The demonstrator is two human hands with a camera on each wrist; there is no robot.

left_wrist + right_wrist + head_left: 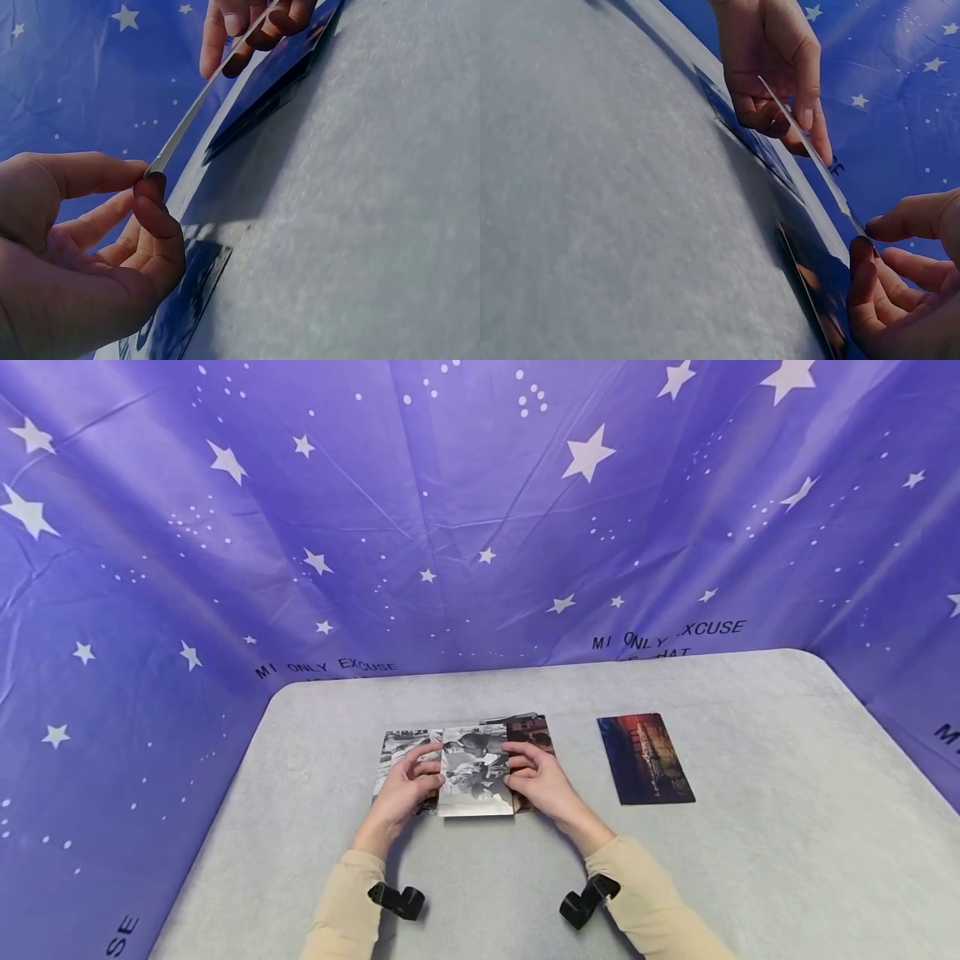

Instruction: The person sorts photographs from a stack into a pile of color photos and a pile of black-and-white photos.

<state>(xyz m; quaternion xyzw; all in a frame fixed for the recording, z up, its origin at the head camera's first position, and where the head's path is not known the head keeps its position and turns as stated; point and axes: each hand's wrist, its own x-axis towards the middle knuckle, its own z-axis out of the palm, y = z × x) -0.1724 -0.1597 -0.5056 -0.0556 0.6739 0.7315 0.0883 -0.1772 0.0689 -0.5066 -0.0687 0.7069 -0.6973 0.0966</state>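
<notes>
A black-and-white photo card (474, 777) is held above the table between both hands. My left hand (405, 787) pinches its left edge between thumb and fingers, and my right hand (545, 782) pinches the right edge the same way. Seen edge-on in the left wrist view, the card (180, 129) is thin and hangs clear of the surface. Beneath it on the left lies another black-and-white picture card (390, 745), partly covered by the left hand. To the right, reddish-brown cards (542, 732) lie partly hidden under the right hand and the held card.
Farther right on the grey table (780, 827) lies a dark blue and red picture card (647, 758). A purple star-patterned cloth (450, 527) hangs around the table's back and sides. Each sleeved wrist carries a black camera mount (397, 900).
</notes>
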